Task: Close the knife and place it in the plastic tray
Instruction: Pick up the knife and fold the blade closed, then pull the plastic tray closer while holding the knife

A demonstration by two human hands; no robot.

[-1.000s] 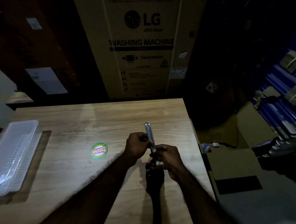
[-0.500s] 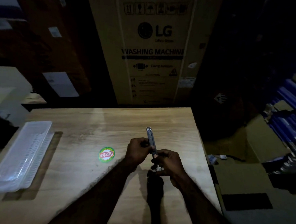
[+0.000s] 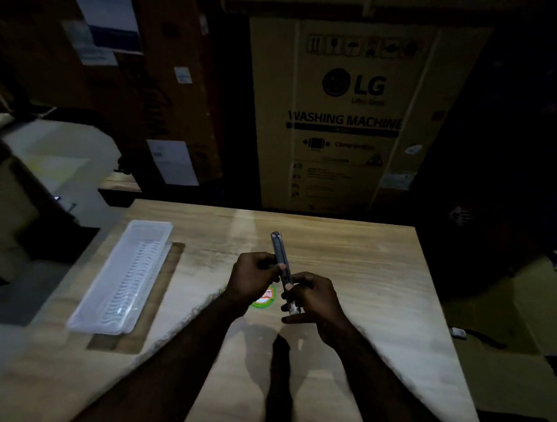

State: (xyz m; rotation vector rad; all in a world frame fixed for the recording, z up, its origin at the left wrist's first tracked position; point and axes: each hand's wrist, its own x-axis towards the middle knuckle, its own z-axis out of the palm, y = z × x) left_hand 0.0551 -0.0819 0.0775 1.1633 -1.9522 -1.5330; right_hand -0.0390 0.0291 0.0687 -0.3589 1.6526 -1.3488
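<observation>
A slim metal folding knife (image 3: 279,252) stands nearly upright above the middle of the wooden table (image 3: 364,271), its rounded end pointing away from me. My left hand (image 3: 251,276) pinches its middle from the left. My right hand (image 3: 310,298) grips its lower end. Whether a blade is out cannot be told in the dim light. The clear plastic tray (image 3: 82,313) lies lengthwise at the table's left side, well apart from both hands, with a ribbed floor and nothing in it.
A round green and red sticker (image 3: 264,300) lies on the table, partly hidden under my hands. A large LG washing machine carton (image 3: 355,110) stands behind the far edge. Dark boxes fill the left; the table's right edge drops to cluttered floor.
The view has swung left and down, so the tray appears closer to the middle. Both hands keep the same hold on the knife, now above the sticker.
</observation>
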